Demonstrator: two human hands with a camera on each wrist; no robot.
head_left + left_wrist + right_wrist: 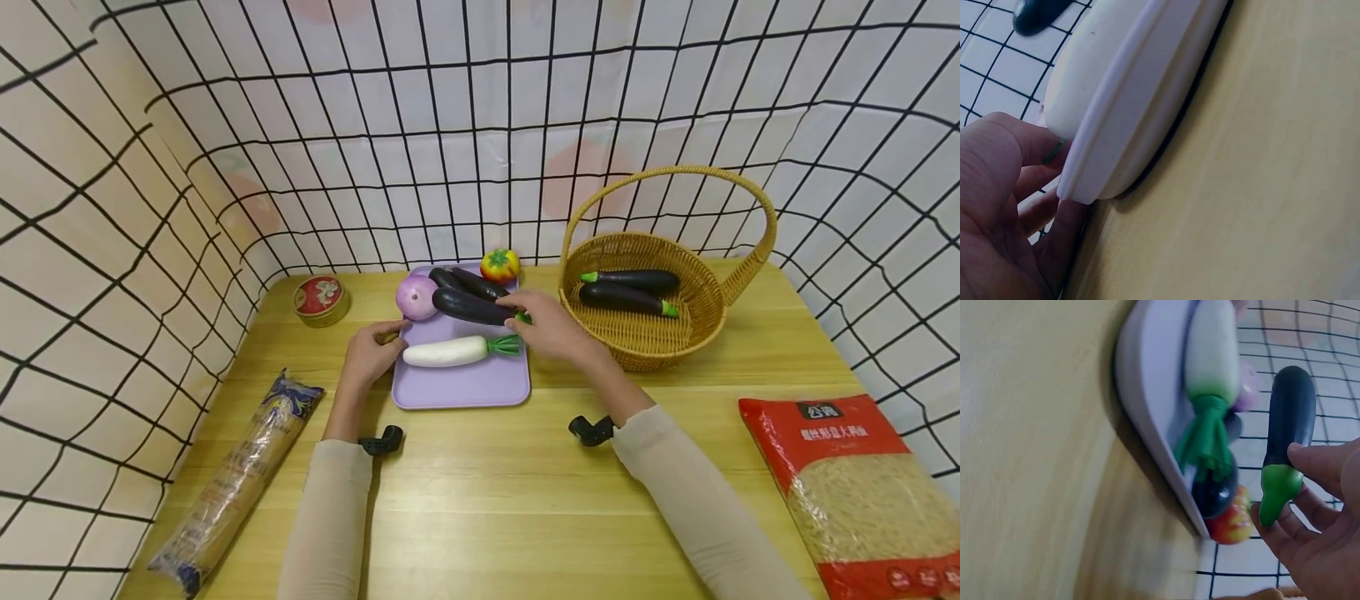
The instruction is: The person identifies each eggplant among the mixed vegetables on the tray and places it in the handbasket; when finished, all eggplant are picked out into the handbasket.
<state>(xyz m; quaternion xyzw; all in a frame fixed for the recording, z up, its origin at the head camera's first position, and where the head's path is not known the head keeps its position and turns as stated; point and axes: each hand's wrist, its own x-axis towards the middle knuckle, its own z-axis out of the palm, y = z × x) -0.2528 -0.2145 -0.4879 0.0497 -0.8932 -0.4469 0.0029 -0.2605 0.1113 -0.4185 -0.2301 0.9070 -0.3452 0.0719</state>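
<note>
My right hand [551, 325] pinches a dark eggplant [471, 307] near its green stem end, holding it over the back of a lilac tray [465, 396]. In the right wrist view this eggplant [1291, 412] hangs apart from the tray, thumb and fingers around its green cap. At the tray's left edge, my left hand [371, 354] grips the rim; the left wrist view has its thumb [1035, 140] over the rim beside a white radish [446, 352]. Behind the held eggplant lie more eggplants [483, 286], a purple onion-like ball [416, 297] and a red-yellow tomato [500, 265].
A wicker basket [648, 357] with a tall handle stands right of the tray, two eggplants [630, 297] inside. A round red tin [321, 300] and a long noodle pack [240, 479] are at left. A red pasta bag [862, 492] lies front right. Black wire mesh [450, 167] encloses the table.
</note>
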